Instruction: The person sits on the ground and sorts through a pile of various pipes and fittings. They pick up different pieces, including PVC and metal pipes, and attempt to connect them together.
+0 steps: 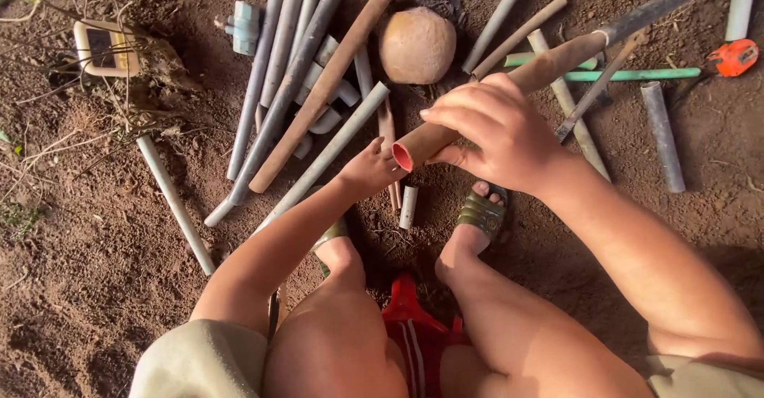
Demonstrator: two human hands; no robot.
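Observation:
My right hand (501, 131) grips a long brown pipe (557, 60) near its red-rimmed open end, and the pipe slants up to the right. My left hand (370, 167) reaches toward that open end, its fingers against the pipe's mouth; what it holds, if anything, is hidden. A short white pipe piece (407, 207) lies on the dirt just below the hands, between my sandalled feet.
Several grey and brown pipes (286, 72) lie in a pile on the bare earth at upper left, with white pipe fittings among them. A round brown coconut (417, 44) sits behind. Green pipes (637, 74), an orange tape measure (734, 57) and a grey pipe piece (663, 135) lie right.

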